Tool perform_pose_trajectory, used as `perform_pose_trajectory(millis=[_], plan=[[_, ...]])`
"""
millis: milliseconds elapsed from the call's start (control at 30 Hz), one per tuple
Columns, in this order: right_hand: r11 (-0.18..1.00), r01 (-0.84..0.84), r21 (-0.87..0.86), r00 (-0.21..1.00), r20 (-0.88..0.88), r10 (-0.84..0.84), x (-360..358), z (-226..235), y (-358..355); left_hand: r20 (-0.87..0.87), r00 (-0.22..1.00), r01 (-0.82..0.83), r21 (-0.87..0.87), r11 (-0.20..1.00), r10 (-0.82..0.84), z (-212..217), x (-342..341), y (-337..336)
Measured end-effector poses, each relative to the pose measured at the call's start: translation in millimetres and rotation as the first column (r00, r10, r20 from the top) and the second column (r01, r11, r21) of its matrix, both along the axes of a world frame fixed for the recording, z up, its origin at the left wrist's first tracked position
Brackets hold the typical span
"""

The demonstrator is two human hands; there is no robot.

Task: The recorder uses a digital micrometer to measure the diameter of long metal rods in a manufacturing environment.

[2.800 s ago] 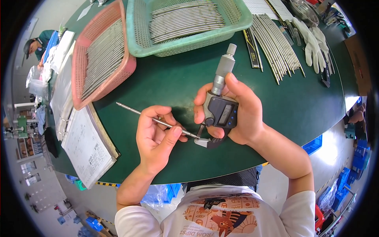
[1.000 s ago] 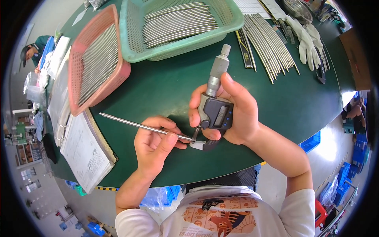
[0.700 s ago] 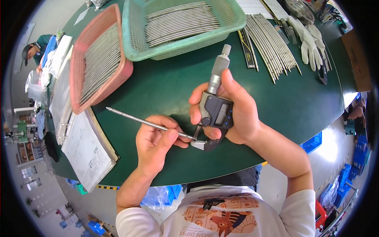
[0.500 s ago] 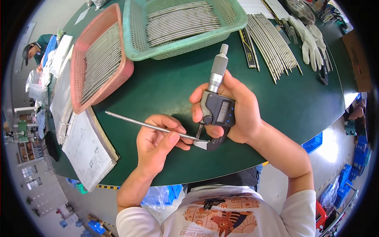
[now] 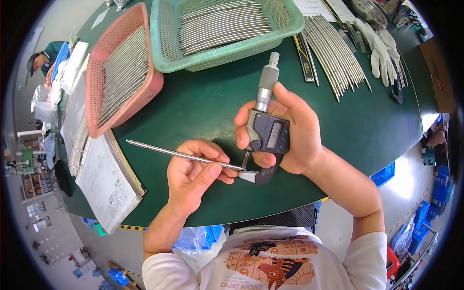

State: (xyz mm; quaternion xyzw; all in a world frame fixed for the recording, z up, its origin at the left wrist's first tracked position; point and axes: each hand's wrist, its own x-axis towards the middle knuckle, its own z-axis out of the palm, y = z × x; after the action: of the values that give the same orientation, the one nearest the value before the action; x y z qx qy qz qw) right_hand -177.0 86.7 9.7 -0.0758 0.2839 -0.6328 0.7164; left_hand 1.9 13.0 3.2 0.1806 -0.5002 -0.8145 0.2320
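Slim silvery metal rod (image 5: 169, 152) slants down rightward, pinched in the left hand (image 5: 191, 176), right tip sitting at the gap of a grey-and-black digital micrometer (image 5: 265, 126) that the right hand's (image 5: 302, 130) got wrapped up, fwiw.

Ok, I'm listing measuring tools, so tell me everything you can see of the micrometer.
The micrometer has a silver, metal-looking barrel, a dark body with a small display and blue buttons, and a curved dark frame ending in a pale metal tip. The right hand grips its body above the green table, barrel pointing forward and leaning slightly right. One end of a thin metal rod sits at its measuring gap; whether both faces touch it is unclear.
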Motion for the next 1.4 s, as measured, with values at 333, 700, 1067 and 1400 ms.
perform_pose_trajectory(millis=[333, 700, 1067, 1400], plan=[[1.000, 0.000, 0.001, 0.998, -0.056, 0.000, 0.3, 1.3, 0.6, 0.049, 0.999, -0.006, 0.003, 1.000, 0.006, 1.3, -0.4, 0.7], [1.000, 0.000, -0.028, 0.996, -0.091, -0.003, 0.8, 4.1, 0.5, 0.126, 0.992, -0.032, 0.043, 0.999, 0.026, 1.1, 0.0, -0.5], [1.000, -0.008, -0.023, 1.000, -0.020, 0.008, -0.7, 1.1, 0.6, 0.085, 0.996, 0.013, 0.087, 0.996, -0.021, 2.6, 0.0, -1.9], [1.000, -0.011, -0.013, 0.998, -0.058, 0.010, -0.5, 3.6, 1.2, 0.109, 0.994, 0.013, 0.079, 0.997, -0.022, 3.0, -1.5, -1.3]])
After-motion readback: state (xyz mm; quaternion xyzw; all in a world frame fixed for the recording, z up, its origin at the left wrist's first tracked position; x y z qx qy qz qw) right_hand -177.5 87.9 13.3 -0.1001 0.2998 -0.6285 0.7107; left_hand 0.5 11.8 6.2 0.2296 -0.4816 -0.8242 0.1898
